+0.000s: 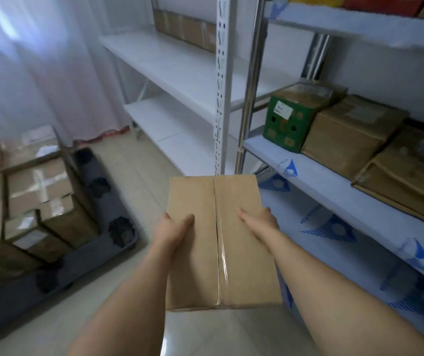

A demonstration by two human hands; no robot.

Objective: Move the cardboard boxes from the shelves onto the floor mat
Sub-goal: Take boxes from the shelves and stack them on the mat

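A plain brown cardboard box with a taped centre seam is held in the air over the floor in front of me. My left hand grips its left side, thumb lying on the top face. My right hand grips the right side, thumb also on top. To the left, a dark grey floor mat with black patterns carries several stacked cardboard boxes. On the right shelf stand a green box and brown boxes. Another brown box sits on an upper white shelf.
White shelving stands straight ahead, its middle and lower boards bare. A perforated white upright and a chrome post divide the two racks. White curtains hang at the left. Pale tiled floor lies between mat and shelves.
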